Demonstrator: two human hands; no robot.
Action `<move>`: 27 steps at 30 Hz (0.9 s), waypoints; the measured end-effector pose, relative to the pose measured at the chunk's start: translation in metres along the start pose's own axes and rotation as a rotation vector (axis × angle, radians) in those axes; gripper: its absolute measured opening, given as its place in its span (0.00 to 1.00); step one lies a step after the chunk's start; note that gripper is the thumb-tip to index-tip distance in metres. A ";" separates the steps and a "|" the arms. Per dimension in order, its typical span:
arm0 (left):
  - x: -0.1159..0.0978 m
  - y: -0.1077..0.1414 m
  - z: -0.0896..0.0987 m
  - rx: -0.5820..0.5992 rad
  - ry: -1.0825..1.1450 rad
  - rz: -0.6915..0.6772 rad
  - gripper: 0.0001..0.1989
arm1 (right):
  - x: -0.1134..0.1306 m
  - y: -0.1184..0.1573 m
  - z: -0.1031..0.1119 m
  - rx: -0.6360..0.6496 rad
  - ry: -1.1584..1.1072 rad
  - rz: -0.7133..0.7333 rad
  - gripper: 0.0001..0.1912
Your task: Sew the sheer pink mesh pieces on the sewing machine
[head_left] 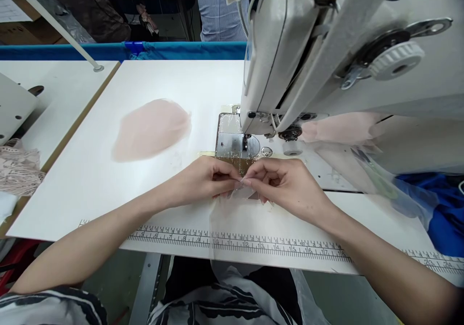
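My left hand (217,180) and my right hand (277,184) meet fingertip to fingertip just in front of the sewing machine (282,49). Both pinch a thin, sheer piece of fabric (237,192), whose pale film hangs toward the table's front edge and my lap. Behind the fingers lie the metal needle plate (228,143) and the presser foot (245,142). My fingers are close to the plate, but the fabric is not under the foot. To the left, a flat pile of sheer pink fabric pieces (152,129) rests on the white table.
A printed ruler (232,240) runs along the table's front edge. More pink fabric (340,129) lies under the machine arm. Blue cloth (445,209) is at the right, pale lace strips (21,170) at the left. Beyond the blue cloth barrier (192,49) sit other people.
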State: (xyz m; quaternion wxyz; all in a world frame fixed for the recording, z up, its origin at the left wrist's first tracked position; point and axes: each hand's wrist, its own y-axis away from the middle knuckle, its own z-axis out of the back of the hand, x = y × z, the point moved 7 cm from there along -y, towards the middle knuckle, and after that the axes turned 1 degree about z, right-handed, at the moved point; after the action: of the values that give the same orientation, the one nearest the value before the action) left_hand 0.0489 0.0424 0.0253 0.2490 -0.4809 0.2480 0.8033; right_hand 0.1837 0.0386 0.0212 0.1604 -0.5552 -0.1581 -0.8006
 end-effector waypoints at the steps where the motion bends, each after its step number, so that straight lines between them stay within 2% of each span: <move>1: -0.001 0.000 0.002 -0.058 -0.052 -0.031 0.08 | 0.001 0.000 0.001 -0.012 0.014 0.015 0.05; 5: -0.011 0.007 0.009 -0.368 -0.340 -0.227 0.06 | 0.005 0.001 0.004 -0.076 0.114 0.062 0.01; 8: -0.018 0.013 0.006 -0.486 -0.509 -0.384 0.05 | 0.008 0.002 0.004 -0.089 0.175 0.104 0.05; 13: -0.019 0.016 0.005 -0.524 -0.575 -0.444 0.05 | 0.012 0.004 0.001 -0.054 0.172 0.191 0.05; 27: -0.023 0.019 0.006 -0.555 -0.604 -0.447 0.05 | 0.011 0.004 0.001 -0.056 0.183 0.187 0.04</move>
State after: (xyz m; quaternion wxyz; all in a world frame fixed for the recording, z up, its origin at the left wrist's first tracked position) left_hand 0.0425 0.0280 0.0510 0.3387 -0.3155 -0.1696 0.8700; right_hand 0.1824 0.0347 0.0317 0.2324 -0.4966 -0.0681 -0.8335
